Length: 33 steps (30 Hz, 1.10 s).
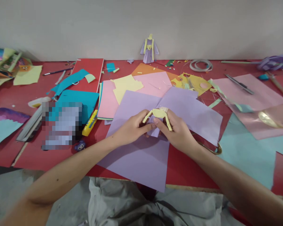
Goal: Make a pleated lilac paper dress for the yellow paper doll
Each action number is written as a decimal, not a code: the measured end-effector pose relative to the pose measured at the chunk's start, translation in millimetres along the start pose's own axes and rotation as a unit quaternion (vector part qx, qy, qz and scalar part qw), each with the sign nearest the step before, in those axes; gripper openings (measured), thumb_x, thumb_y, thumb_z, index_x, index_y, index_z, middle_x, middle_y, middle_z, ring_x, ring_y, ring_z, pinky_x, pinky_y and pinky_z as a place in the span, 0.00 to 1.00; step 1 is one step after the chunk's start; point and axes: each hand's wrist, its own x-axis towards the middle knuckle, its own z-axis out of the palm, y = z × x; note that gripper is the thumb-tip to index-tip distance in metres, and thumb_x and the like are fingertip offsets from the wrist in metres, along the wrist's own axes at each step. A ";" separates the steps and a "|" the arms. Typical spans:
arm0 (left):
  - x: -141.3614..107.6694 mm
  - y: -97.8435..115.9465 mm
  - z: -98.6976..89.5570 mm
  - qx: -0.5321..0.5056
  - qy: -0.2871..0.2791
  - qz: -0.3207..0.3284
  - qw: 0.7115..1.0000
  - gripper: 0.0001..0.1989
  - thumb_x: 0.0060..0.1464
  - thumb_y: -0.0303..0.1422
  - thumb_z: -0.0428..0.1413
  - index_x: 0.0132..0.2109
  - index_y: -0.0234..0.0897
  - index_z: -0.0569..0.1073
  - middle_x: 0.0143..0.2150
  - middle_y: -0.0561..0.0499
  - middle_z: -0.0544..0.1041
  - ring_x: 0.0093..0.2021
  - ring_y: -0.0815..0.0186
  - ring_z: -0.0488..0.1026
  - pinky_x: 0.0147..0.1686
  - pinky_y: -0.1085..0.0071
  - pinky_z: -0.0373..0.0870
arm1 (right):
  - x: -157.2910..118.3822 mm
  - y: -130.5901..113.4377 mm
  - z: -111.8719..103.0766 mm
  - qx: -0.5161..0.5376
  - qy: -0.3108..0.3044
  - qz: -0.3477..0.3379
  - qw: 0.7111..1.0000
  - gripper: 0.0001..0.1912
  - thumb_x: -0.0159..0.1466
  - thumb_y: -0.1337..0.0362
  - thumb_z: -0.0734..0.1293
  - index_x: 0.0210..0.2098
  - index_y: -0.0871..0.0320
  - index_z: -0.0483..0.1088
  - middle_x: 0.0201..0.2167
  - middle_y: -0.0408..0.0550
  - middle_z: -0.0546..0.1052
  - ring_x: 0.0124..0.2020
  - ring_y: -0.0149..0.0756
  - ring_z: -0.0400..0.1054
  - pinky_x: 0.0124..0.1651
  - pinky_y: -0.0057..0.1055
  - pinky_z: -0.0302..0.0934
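Between my two hands is a small folded paper figure [157, 113], pale yellow at the top with two thin strips hanging at its sides, and purple below. My left hand [134, 127] grips its left side, the thumb pressed on the purple part. My right hand [176, 128] pinches the other side, its thumb meeting the left one at the front. The fingers behind the figure are mostly hidden. Beneath my hands lie large purple paper sheets [141, 163]. A finished-looking purple and yellow paper doll [150, 48] stands upright against the wall.
On the red table [190, 175] lie pink paper [110, 100], teal paper [89, 97], light blue paper [247, 157], a yellow glue tube [89, 122], a grey cutter [29, 125], a pen [240, 84], a coil of clear tubing [201, 65] and scissors, whose handle [219, 148] shows. Another person's arm [279, 114] reaches in from the right.
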 end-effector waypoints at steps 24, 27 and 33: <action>0.7 -0.7 -1.5 0.023 0.004 0.011 1.000 0.11 0.61 0.40 0.56 0.42 0.38 0.65 0.34 0.57 0.66 0.30 0.71 0.69 0.32 0.74 0.70 | -0.7 1.3 0.3 -0.013 0.012 -0.025 1.000 0.11 0.68 0.57 0.63 0.46 0.58 0.67 0.21 0.38 0.69 0.20 0.29 0.64 0.25 0.26 0.58; 0.8 0.9 -1.4 0.024 0.009 0.010 1.000 0.11 0.61 0.40 0.56 0.41 0.38 0.66 0.33 0.56 0.66 0.30 0.71 0.69 0.31 0.74 0.70 | -0.6 0.8 0.3 -0.001 0.004 -0.024 1.000 0.12 0.68 0.58 0.64 0.47 0.58 0.67 0.22 0.38 0.71 0.21 0.30 0.67 0.26 0.26 0.59; 0.8 2.8 -2.2 0.030 0.013 0.005 0.999 0.13 0.60 0.42 0.57 0.42 0.37 0.66 0.33 0.56 0.67 0.31 0.71 0.70 0.32 0.74 0.71 | -0.3 0.8 1.4 0.010 0.009 -0.023 1.000 0.09 0.69 0.58 0.63 0.44 0.57 0.66 0.22 0.39 0.71 0.22 0.30 0.66 0.27 0.26 0.60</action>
